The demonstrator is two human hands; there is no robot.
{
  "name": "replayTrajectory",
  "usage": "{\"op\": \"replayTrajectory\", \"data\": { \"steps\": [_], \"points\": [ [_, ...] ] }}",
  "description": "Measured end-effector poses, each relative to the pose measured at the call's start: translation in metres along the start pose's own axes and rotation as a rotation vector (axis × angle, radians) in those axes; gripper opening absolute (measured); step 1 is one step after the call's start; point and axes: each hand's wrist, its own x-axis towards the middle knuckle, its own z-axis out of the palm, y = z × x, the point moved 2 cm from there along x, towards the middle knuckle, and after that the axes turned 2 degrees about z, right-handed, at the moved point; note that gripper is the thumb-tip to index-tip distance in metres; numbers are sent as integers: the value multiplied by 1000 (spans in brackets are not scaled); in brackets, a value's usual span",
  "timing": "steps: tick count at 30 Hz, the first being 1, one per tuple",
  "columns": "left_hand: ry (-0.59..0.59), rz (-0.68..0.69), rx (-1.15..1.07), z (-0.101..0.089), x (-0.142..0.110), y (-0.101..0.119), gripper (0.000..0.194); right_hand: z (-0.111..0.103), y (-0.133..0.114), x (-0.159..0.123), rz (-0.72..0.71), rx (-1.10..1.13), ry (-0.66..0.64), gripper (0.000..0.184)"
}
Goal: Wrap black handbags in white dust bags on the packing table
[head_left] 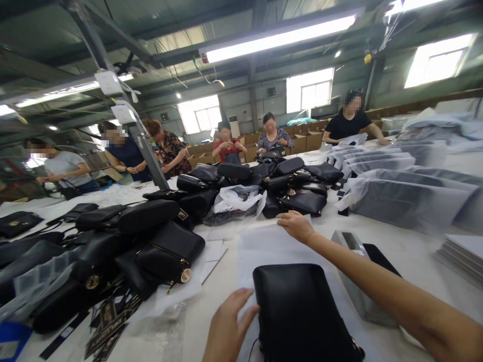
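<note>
Left grip (228, 322) part-open, thumb apart from fingers, at the left edge of a smooth, round-cornered black bag (298, 314), which lay on a thin translucent sheet (260, 244). Right grip (296, 227) narrow, fingers bunched near the sheet's far edge; could not tell whether they pinched it. Boxy grey object (347, 247) sat rightward.

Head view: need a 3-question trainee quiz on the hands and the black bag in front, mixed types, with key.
1. True or false: the black bag in front of the person lies on a whitish sheet.

2. Multiple choice: the right hand is nearest to
A) the middle of the bag
B) the far edge of the sheet
C) the near edge of the sheet

3. Fill in: the left hand is beside the bag's ____ edge, as seen in the picture.

Key: 1 True; 2 B; 3 left.
</note>
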Motion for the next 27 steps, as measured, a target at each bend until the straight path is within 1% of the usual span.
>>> {"op": "replayTrajectory", "data": {
  "steps": [2, 3, 4, 5, 6, 8, 11, 12, 15, 17, 20, 22, 25, 26, 27],
  "points": [
    [181, 59, 59, -16, 26, 10, 34, -5, -5, -6, -29, 16, 41, 20],
    [241, 101, 81, -21, 42, 15, 34, -8, -8, -10, -42, 24, 55, 20],
    [273, 143, 99, -23, 58, 20, 35, -12, -12, -13, -55, 31, 68, 20],
    [277, 180, 109, -23, 75, 24, 36, -16, -15, -16, -71, 37, 83, 19],
    [254, 206, 108, -20, 93, 27, 37, -20, -18, -19, -91, 43, 101, 19],
    [181, 227, 84, -13, 126, 28, 38, -28, -23, -24, -136, 55, 140, 18],
    [64, 201, 42, -3, 170, 20, 40, -36, -26, -30, -185, 73, 176, 18],
    [-5, 191, 26, 0, 181, 15, 41, -37, -26, -32, -195, 78, 182, 18],
    [-277, 189, -28, 7, 207, -1, 43, -39, -25, -37, -217, 91, 191, 18],
    [-431, 198, -50, 10, 216, -9, 43, -39, -24, -40, -233, 97, 187, 19],
    [-573, 219, -44, 13, 224, -16, 44, -40, -23, -44, -265, 109, 167, 20],
    [-628, 252, -32, 17, 225, -17, 55, -43, -25, -49, -289, 127, 127, 20],
    [-681, 294, -26, 27, 223, -18, 86, -51, -32, -59, -292, 175, 57, 21],
    [-684, 297, -26, 32, 222, -19, 90, -54, -34, -63, -280, 194, 38, 22],
    [-675, 292, -26, 37, 220, -20, 90, -57, -36, -67, -265, 212, 21, 23]
  ]
}}
